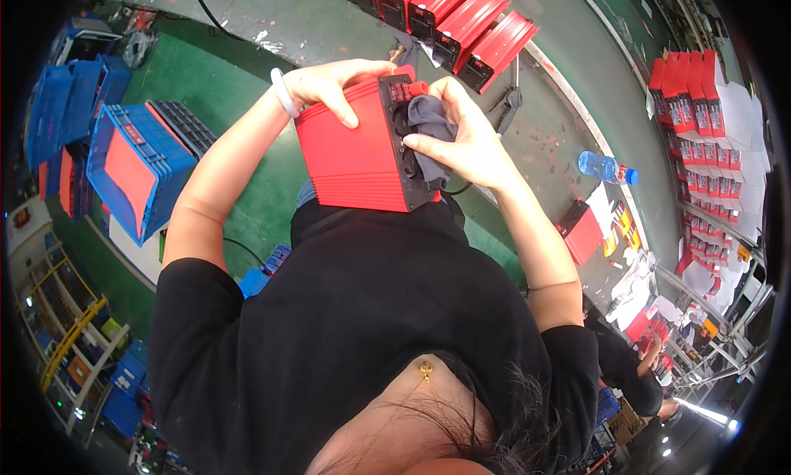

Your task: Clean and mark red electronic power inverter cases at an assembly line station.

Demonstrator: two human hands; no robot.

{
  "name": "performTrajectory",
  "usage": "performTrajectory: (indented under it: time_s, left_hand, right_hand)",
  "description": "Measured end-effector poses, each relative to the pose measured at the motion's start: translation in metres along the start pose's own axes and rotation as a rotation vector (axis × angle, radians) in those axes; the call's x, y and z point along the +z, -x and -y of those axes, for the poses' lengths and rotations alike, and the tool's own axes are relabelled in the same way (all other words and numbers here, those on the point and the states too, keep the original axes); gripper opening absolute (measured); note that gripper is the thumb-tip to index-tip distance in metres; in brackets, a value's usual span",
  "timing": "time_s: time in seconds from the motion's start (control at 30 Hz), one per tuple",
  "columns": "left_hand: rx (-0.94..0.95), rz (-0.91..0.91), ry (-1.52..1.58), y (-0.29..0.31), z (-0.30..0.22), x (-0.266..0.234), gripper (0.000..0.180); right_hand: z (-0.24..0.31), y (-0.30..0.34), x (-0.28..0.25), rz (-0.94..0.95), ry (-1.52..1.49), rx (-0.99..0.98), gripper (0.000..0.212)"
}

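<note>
A red box-shaped device (350,158) with ribbed sides and a black end panel is held up in front of my body. My left hand (338,88) grips its top, thumb on the near red face and fingers over the far edge. A dark grey cloth (430,129) is bunched in my right hand (470,141), which presses it against the black end panel. Red round terminals (417,88) stick out near the panel's upper end. The cloth hides the middle of that panel.
A row of similar red devices (486,42) stands on the grey-green workbench (544,104) ahead. Toward the right are a water bottle (608,168), another red device (581,232) and shelves of red-and-white boxes (700,96). Blue crates (136,174) stand at left. Another person (630,360) works at far right.
</note>
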State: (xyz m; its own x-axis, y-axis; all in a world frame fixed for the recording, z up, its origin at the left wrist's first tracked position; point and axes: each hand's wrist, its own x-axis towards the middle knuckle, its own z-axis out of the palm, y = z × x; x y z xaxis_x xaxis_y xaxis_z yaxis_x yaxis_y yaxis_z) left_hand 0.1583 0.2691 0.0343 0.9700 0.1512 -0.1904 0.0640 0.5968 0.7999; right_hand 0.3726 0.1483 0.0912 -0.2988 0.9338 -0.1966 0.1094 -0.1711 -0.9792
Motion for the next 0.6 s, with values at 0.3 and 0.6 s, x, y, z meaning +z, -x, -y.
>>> performTrajectory:
  time_s: [0.3, 0.6]
  left_hand:
    - [-0.016, -0.029, -0.006, 0.0013, 0.0019, 0.0002, 0.107]
    - [-0.006, -0.009, -0.028, -0.0001, 0.0033, -0.0010, 0.108]
  right_hand:
    - [0.0044, 0.0032, 0.0019, -0.005, -0.024, 0.008, 0.043]
    - [0.0057, 0.0062, 0.0050, -0.026, -0.053, 0.025, 0.041]
